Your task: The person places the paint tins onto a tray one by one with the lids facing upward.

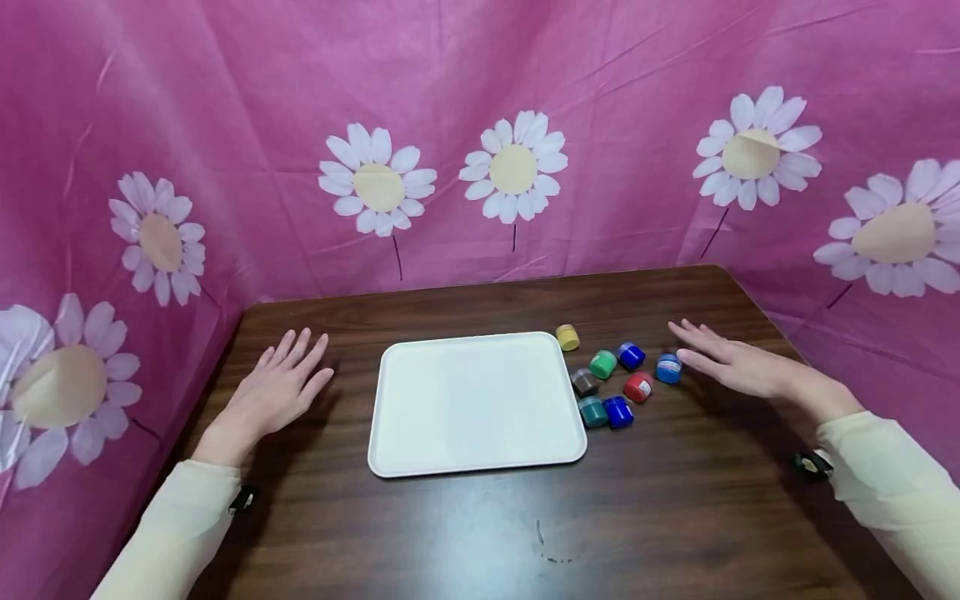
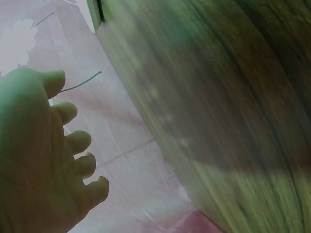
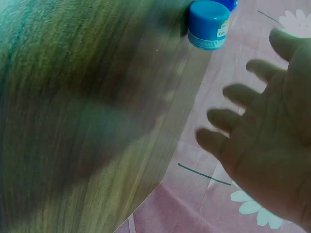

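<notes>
My left hand (image 1: 276,390) is over the left side of the table with its fingers spread, holding nothing. In the left wrist view the same hand (image 2: 43,155) shows its palm side above the wood. On the right, my right hand (image 1: 738,364) reaches in with fingers extended, just beside a light blue paint jar (image 1: 669,368). That blue jar (image 3: 208,24) appears past the fingers of the right hand (image 3: 267,121) in the right wrist view, apart from them. A white tray (image 1: 476,408) lies between the hands with nothing on it.
Several small jars crowd the tray's right edge: yellow (image 1: 567,337), green (image 1: 602,364), dark blue (image 1: 631,356), red (image 1: 638,387), brown (image 1: 585,382), teal (image 1: 592,412) and another dark blue jar (image 1: 618,412). A pink flowered curtain (image 1: 450,250) surrounds the brown table (image 1: 360,533).
</notes>
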Demonstrator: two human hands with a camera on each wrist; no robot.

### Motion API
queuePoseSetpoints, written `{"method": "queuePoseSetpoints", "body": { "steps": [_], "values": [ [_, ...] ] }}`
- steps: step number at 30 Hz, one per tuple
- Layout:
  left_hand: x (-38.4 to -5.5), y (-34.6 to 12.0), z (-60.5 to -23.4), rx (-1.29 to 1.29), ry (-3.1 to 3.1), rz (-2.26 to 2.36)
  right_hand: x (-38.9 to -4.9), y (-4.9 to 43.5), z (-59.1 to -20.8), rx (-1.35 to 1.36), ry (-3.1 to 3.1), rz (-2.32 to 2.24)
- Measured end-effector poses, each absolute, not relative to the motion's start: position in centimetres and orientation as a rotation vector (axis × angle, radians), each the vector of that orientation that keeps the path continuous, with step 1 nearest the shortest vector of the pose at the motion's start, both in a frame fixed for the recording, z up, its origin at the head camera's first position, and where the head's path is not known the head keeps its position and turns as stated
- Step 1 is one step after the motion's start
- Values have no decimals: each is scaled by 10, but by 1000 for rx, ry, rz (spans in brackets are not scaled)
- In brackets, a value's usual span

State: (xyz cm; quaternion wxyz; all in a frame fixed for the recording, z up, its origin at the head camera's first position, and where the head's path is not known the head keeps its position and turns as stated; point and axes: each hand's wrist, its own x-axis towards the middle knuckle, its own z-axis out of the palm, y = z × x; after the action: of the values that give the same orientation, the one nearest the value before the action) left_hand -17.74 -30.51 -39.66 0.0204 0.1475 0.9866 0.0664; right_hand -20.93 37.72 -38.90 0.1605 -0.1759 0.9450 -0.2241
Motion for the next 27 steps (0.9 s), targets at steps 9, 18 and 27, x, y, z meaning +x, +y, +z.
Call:
{"method": "queuePoseSetpoints", "body": {
  "steps": [9, 18, 27],
  "values": [
    [-180, -303, -402, 488, 2875, 695, -207, 381, -393, -670, 2552, -849],
    [-187, -288, -415, 486, 2623, 1208, -217, 394, -408, -704, 2402, -1054],
    [-192, -270, -426, 237, 2249, 1521, -229, 395, -418, -722, 2344, -1093]
  ]
}}
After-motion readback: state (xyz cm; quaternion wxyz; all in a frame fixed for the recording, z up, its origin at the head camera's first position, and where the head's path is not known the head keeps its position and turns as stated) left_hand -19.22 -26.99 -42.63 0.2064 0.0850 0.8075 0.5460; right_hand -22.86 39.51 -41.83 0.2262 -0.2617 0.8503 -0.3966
